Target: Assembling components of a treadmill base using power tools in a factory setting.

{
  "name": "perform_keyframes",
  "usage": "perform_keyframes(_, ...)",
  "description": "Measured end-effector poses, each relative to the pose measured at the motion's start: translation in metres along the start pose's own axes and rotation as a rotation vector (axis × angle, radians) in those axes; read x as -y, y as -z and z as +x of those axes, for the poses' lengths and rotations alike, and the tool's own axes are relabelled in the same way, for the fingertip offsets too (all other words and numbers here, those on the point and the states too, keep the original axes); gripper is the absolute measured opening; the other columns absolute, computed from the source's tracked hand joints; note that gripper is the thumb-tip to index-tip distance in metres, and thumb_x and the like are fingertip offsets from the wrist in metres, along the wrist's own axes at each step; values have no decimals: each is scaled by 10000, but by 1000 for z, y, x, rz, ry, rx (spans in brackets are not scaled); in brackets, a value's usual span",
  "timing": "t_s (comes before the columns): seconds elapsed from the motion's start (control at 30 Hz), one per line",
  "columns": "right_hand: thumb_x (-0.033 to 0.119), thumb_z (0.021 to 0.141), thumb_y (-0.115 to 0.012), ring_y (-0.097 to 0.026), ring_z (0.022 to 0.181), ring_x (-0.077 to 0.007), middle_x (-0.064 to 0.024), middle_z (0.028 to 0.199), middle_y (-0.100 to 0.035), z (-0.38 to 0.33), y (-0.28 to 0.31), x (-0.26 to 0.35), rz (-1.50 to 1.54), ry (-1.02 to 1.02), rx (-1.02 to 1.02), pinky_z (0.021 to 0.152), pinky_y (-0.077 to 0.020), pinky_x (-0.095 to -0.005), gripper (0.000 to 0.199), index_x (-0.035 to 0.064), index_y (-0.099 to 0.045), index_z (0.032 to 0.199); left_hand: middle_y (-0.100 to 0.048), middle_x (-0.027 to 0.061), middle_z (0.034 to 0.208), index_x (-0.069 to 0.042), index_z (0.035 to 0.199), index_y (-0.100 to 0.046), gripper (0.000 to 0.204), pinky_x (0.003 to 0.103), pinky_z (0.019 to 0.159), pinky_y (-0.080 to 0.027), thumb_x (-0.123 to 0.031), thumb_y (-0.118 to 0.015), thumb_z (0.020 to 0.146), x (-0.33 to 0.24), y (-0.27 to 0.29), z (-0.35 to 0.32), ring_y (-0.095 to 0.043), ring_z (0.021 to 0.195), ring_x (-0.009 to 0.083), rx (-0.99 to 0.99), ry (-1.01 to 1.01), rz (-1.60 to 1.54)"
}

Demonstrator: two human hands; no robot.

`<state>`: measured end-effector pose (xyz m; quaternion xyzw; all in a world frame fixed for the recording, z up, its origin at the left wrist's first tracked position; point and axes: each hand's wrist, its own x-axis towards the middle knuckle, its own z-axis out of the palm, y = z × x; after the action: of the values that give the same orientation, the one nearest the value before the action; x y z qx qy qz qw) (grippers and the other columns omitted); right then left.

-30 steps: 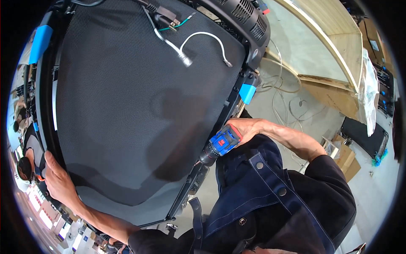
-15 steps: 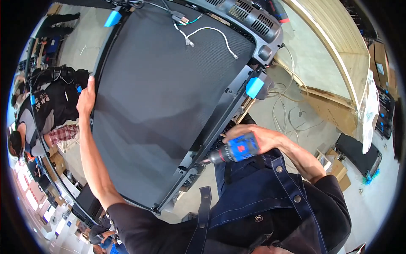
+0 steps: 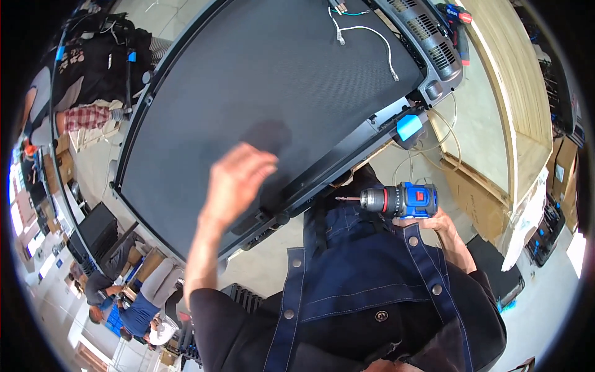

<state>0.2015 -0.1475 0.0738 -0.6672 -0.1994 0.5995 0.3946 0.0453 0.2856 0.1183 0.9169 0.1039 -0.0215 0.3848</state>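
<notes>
A cordless drill [image 3: 414,199] with a blue and black body and a long bit is in my right hand [image 3: 434,222], its bit pointing left in front of my overalls. My right fingers are wrapped round the grip and partly hidden behind the body. Over the black treadmill belt [image 3: 204,111] hangs my left hand [image 3: 235,180], slightly blurred, with loosely bent fingers and nothing visible in them. The near side rail [image 3: 328,166] of the treadmill runs between my two hands. White and green wires with connectors [image 3: 365,28] lie at the belt's far end, beside the grey vented motor cover [image 3: 427,37].
A second drill-like tool [image 3: 458,28] rests beyond the motor cover. A blue-topped bracket [image 3: 409,127] sticks out by the rail, with loose cables [image 3: 455,149] below it. Wooden crate boards [image 3: 508,111] and a cardboard box [image 3: 474,192] stand right. Other people are at left.
My left hand has let go of the far side rail and come in over the belt. The drill has moved away from the near rail, to the right. The treadmill appears shifted and turned in view.
</notes>
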Motion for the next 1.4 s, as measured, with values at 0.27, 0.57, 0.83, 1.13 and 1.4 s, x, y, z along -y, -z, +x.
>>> perform_keyframes(0.27,79,771,-879,-655,903,-106,6,971,-699,-9,8,20,282,-78,-4,829,-555,-299,481,83,-661,1200,-570,61,1012,-135,1019,-790,283,394,785,-507,-95,-843,744,-26,-76,-48,-579,911,267,-52,12,185)
perform_keyframes(0.57,-20,820,-793,-719,1012,-158,-76,1070,-762,-23,34,23,409,98,126,893,-573,-329,495,46,-634,1284,-560,72,1039,-170,955,-804,164,399,854,-439,-115,-790,801,-34,-73,-48,-544,1011,270,75,23,317)
perform_keyframes(0.83,49,798,-835,-722,962,-149,-52,991,-740,-34,62,55,307,91,112,839,-585,-321,435,46,-653,1193,-695,146,1047,-59,995,-637,68,415,848,-553,-79,-669,938,-83,-104,-41,-693,915,291,-298,327,-595)
perform_keyframes(1.13,198,769,-896,-632,863,-99,-15,928,-700,-32,79,56,6,119,58,797,-536,-287,478,38,-670,1159,-694,169,1096,-68,1103,-596,117,434,935,-610,-94,-617,991,-161,-205,-6,-692,1107,319,-515,269,-2186)
perform_keyframes(1.4,145,797,-867,-643,930,-93,-17,998,-720,-43,79,60,261,120,64,859,-540,-303,450,41,-673,1190,-670,161,1079,-25,1078,-582,118,461,966,-608,-58,-617,969,-170,-214,-1,-682,1137,363,-465,171,-2287)
